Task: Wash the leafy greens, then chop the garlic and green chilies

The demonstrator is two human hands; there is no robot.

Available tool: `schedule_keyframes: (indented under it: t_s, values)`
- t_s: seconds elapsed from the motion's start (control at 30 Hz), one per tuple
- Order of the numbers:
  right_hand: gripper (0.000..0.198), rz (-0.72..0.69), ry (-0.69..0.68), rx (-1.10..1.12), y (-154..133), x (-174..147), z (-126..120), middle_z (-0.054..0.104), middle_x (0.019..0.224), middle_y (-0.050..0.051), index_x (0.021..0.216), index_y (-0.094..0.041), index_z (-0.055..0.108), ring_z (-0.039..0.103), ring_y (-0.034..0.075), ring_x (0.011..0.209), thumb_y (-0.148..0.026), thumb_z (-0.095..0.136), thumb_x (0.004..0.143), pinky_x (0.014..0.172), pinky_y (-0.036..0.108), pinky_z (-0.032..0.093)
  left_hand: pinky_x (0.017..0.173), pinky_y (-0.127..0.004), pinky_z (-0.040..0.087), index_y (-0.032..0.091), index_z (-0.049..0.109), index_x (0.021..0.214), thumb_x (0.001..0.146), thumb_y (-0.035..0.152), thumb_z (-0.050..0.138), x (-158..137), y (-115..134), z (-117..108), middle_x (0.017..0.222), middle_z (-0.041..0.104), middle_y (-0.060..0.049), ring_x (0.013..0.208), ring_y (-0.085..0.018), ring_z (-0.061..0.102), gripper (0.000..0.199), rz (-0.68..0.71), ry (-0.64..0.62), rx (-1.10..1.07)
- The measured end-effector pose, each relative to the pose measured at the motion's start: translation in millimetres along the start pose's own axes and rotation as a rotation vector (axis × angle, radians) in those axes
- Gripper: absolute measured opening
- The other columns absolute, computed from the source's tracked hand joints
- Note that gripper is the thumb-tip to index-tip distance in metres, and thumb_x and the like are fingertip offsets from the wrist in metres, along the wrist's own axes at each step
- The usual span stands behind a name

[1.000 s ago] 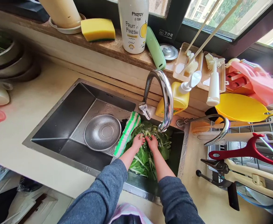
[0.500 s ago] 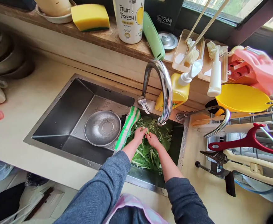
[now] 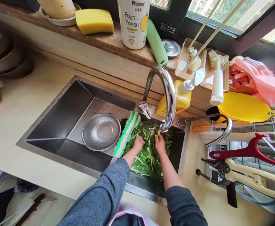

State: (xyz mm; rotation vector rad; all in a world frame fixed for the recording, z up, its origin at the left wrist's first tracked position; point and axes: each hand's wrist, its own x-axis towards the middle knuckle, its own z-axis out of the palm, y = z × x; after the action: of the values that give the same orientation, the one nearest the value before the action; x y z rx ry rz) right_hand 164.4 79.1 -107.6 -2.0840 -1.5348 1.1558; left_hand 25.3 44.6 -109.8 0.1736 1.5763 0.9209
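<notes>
Leafy greens with pale stems lie in water in the right basin of the sink. Over their left side is my left hand, its fingers curled; whatever they may hold is too small to make out. My right hand is closed on a greens stem, whose pale end shows above the fingers, just below the faucet spout. A green-and-white striped cloth hangs over the divider, left of my left hand. In the left basin rests a metal strainer.
A yellow pump bottle stands behind the faucet. On the right, a rack holds a red peeler and scissors. Along the sill are a yellow sponge, a white Fruit Fresh tub and brushes.
My hands were together over the greens and have moved apart, the left slightly down and left, the right towards the spout. The camera view has shifted a little.
</notes>
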Motion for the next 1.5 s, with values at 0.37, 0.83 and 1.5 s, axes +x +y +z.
schedule_keyframes:
  t_s: [0.37, 0.83, 1.5]
  values:
    - [0.032, -0.163, -0.181, -0.130, -24, 5, -15, 0.061, 0.072, 0.003, 0.078, -0.017, 0.063, 0.053, 0.016, 0.068, -0.046, 0.051, 0.074, 0.061, 0.023, 0.037, 0.042, -0.017, 0.029, 0.016, 0.053, 0.081, 0.058, 0.031, 0.075, -7, 35, 16, 0.054, 0.047, 0.008, 0.040, -0.003, 0.037, 0.036, 0.099, -0.207, 0.024]
    - [0.033, 0.109, -0.116, -0.065, -12, -12, -5, 0.061, 0.071, 0.007, 0.080, -0.017, 0.057, 0.052, 0.017, 0.064, -0.028, 0.026, 0.080, 0.057, 0.025, 0.036, 0.054, -0.017, 0.036, 0.017, 0.045, 0.075, 0.068, 0.026, 0.068, -20, 25, 35, 0.067, 0.059, 0.004, 0.059, -0.007, 0.054, 0.025, 0.132, -0.161, -0.198]
    - [0.033, -0.042, -0.431, 0.109, 8, -54, -15, 0.059, 0.067, -0.001, 0.082, -0.013, 0.063, 0.048, 0.013, 0.062, -0.042, 0.056, 0.068, 0.060, 0.022, 0.036, 0.044, -0.016, 0.035, 0.015, 0.052, 0.078, 0.056, 0.015, 0.076, -34, 1, 4, 0.057, 0.056, 0.005, 0.043, -0.004, 0.047, 0.033, -0.051, -0.206, 0.022]
